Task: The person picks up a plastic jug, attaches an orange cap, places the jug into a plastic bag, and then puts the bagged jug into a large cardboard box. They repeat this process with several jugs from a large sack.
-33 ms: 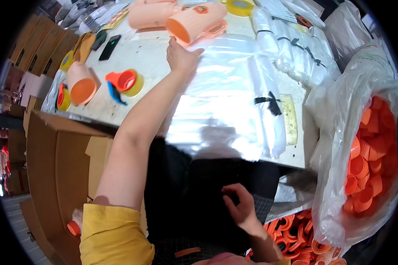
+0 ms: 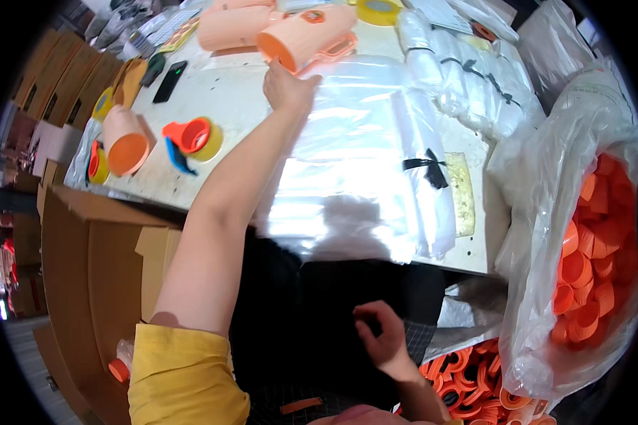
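My left hand (image 2: pixel 289 91) reaches across the table to the upper left corner of a flat stack of clear plastic bags (image 2: pixel 361 142). Its thumb is spread from the fingers, and the fingertips come up beside the rim of a peach plastic jug (image 2: pixel 308 35) lying on its side; whether they touch it I cannot tell. A black tie (image 2: pixel 427 166) lies knotted on the stack's right side. Over my lap, my right hand (image 2: pixel 384 338) hangs loosely curled, thumb and forefinger apart, with nothing visible in it.
At left on the table (image 2: pixel 223 92) are a phone (image 2: pixel 170 81), a peach cup (image 2: pixel 125 145) and a tape dispenser (image 2: pixel 191 138). Rolled bag bundles (image 2: pixel 468 81) lie far right. A plastic sack (image 2: pixel 539 283) of orange parts stands right; an open carton (image 2: pixel 96 269) stands left.
The whole view has shifted very slightly, so the table items sit a little further left. Both hands keep the same pose and place on the scene.
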A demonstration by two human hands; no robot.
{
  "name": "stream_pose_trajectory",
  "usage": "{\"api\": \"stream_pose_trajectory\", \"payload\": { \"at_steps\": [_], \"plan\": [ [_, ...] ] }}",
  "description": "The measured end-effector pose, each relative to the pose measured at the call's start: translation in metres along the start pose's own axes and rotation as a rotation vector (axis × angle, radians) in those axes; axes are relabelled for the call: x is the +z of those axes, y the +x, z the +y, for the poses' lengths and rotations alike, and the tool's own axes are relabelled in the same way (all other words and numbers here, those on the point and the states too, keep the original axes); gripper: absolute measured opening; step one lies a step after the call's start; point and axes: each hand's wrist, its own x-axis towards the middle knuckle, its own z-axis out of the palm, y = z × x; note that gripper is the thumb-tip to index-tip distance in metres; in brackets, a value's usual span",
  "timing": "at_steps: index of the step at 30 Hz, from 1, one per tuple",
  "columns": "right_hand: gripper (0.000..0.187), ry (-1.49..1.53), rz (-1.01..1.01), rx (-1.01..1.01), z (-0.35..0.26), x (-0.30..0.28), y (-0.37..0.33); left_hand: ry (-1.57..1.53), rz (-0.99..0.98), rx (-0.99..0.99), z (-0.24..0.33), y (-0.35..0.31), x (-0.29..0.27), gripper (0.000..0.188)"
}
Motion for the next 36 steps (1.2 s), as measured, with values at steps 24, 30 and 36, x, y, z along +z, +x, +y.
{"api": "stream_pose_trajectory", "payload": {
  "at_steps": [24, 30, 36],
  "plan": [
    [0.066, -0.771, 1.319, -0.494, -0.040, -0.324, 0.051, -1.212, -0.413, -1.036, 0.025, -0.256, -0.302, 0.043],
    [0.106, -0.494, 0.687, -0.787, -0.049, -0.086, -0.018, -1.255, -0.544, -0.983, 0.024, -0.291, -0.320, 0.043],
    [0.066, 0.163, 0.377, -0.701, -0.064, -0.073, -0.033, -1.170, -0.570, -1.058, 0.024, -0.314, -0.344, 0.040]
  ]
}}
